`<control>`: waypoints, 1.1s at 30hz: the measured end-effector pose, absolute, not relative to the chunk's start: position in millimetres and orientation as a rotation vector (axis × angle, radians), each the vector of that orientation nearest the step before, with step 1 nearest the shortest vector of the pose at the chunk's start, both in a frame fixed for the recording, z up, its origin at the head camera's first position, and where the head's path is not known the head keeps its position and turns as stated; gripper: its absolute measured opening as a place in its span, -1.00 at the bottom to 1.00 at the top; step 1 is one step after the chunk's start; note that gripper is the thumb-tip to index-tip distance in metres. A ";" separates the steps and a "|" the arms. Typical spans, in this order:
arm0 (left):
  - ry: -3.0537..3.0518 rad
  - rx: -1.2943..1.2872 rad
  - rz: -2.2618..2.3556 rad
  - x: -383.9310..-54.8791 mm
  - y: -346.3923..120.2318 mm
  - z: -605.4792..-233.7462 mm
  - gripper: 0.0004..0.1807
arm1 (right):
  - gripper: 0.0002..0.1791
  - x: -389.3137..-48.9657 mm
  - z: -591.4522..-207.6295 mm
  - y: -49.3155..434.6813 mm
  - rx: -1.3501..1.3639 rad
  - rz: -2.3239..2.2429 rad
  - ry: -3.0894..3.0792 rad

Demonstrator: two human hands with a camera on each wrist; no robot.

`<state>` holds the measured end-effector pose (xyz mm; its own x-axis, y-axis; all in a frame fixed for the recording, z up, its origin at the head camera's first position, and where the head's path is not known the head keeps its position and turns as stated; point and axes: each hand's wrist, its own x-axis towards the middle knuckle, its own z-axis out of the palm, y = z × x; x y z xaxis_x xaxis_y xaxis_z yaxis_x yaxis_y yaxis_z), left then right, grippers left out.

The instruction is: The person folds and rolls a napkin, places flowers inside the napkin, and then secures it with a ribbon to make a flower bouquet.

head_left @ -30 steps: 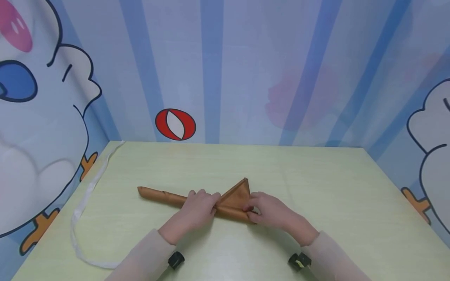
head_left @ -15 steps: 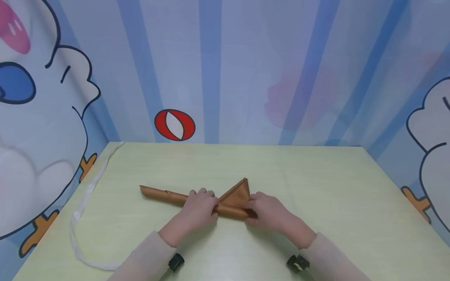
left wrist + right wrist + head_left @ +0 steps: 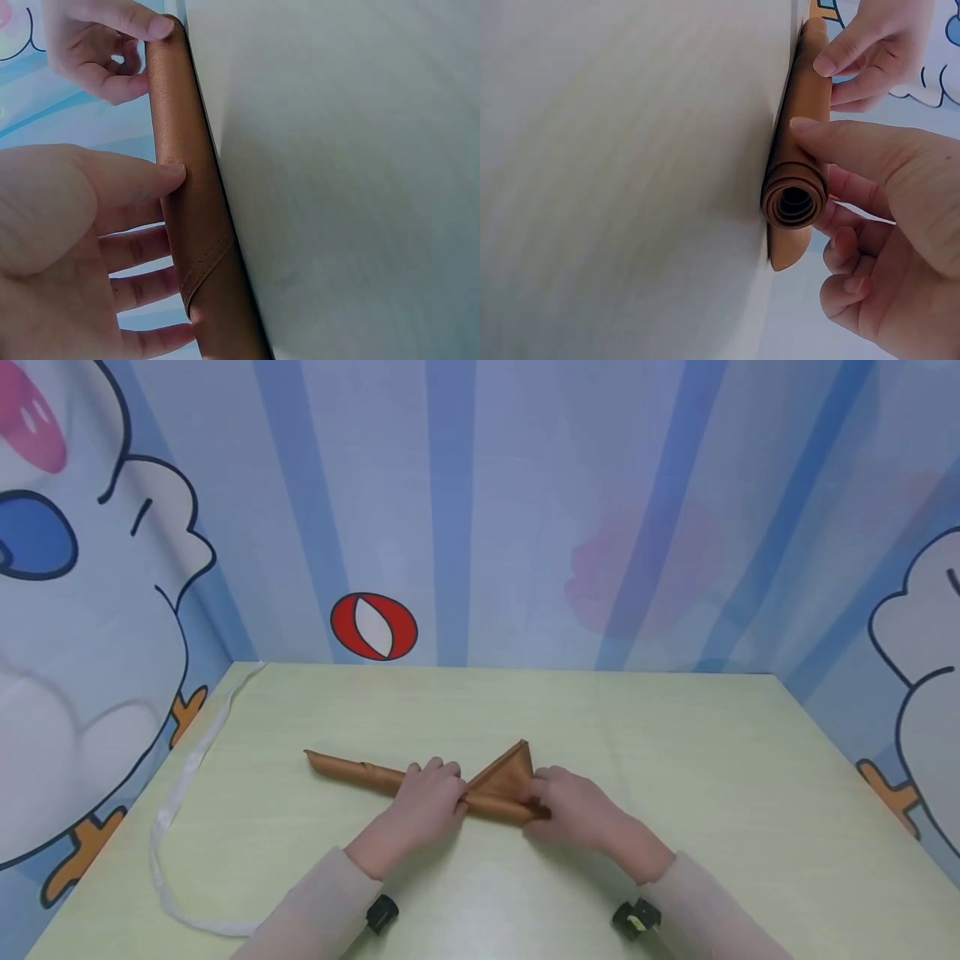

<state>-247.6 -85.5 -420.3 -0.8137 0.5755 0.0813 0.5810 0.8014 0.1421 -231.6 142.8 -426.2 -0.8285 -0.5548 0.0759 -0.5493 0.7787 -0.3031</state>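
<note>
A brown, leather-like sheet [image 3: 345,768] lies rolled into a long slim tube on the table, slanting slightly in the head view. Its unrolled corner, a triangular flap [image 3: 512,777], points away from me between the hands. My left hand [image 3: 426,806] grips the tube near its middle, thumb on the near side. In the left wrist view, a stitched seam runs across the roll [image 3: 176,105]. At the right end, my right hand [image 3: 577,814] pinches the roll between thumb and fingers. The right wrist view shows the spiral layers of the open tube end [image 3: 795,199].
A pale table [image 3: 675,760] carries everything. A white strap or ribbon [image 3: 168,802] curves along its left side, passing under the left sleeve. Printed cartoon curtains [image 3: 517,510] stand behind and at both sides.
The roll has turned slightly away from me, its left end shifting a little right and back. My right thumb has moved slightly along with it; both hands keep their hold.
</note>
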 end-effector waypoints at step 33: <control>-2.912 -1.062 -0.391 -240.0 -94.0 -415.8 -0.96 | -0.84 -247.5 -433.6 158.0 -0.831 -1.006 2.519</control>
<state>-240.0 -94.0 -415.8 -0.7687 0.6315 0.1011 0.6358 0.7375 0.2277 -247.5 158.0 -433.6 -0.7863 -0.6145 -0.0638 -0.4016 0.5869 -0.7031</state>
